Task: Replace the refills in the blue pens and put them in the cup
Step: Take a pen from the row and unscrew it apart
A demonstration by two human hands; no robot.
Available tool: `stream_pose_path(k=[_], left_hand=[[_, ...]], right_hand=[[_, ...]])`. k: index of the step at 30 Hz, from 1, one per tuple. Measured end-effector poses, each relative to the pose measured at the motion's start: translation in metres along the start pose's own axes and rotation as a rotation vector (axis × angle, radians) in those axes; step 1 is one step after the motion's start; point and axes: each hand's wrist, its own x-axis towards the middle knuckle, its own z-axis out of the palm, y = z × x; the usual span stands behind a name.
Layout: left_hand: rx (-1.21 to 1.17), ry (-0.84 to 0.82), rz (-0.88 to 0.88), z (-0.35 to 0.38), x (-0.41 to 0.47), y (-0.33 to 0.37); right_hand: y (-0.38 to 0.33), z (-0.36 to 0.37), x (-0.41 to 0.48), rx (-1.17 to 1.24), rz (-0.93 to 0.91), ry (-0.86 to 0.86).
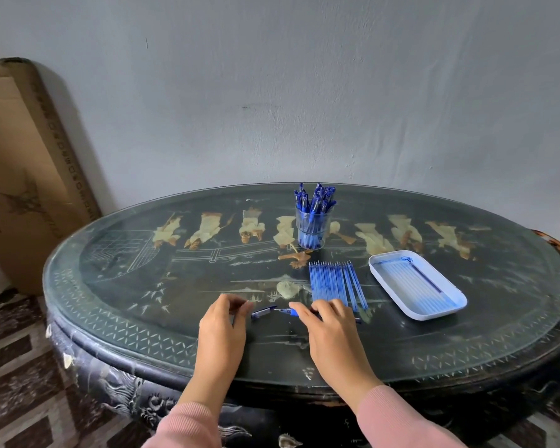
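The blue pen (287,311) lies crosswise on the desk's (143,286) near side, tip pointing left toward a detached barrel piece (263,312). The right hand's (330,331) nearly straight fingers rest on it. The left hand's (222,324) fingers curl, hold unclear.
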Motion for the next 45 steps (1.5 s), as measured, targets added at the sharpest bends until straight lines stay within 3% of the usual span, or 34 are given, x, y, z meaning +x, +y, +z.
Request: stream_pose_path(k=[13, 24, 38, 42, 45], left_hand=[[0.166, -0.304, 0.084, -0.006, 0.014, 0.002], [0.130, -0.241, 0.000, -0.005, 0.007, -0.002], [0.067, -0.174, 0.036, -0.003, 0.000, -0.003], [0.004, 0.026, 0.117, -0.002, -0.012, 0.002], [-0.143, 0.008, 0.185, 0.003, -0.019, 0.013]], right_hand=[[-0.001, -0.001, 0.000, -0.011, 0.012, 0.017], [-0.002, 0.000, 0.001, -0.020, 0.008, 0.026], [-0.001, -0.004, 0.001, -0.017, 0.009, 0.022], [-0.004, -0.021, 0.012, 0.141, 0.100, 0.146], [-0.012, -0.043, 0.032, 0.406, 0.297, 0.125]])
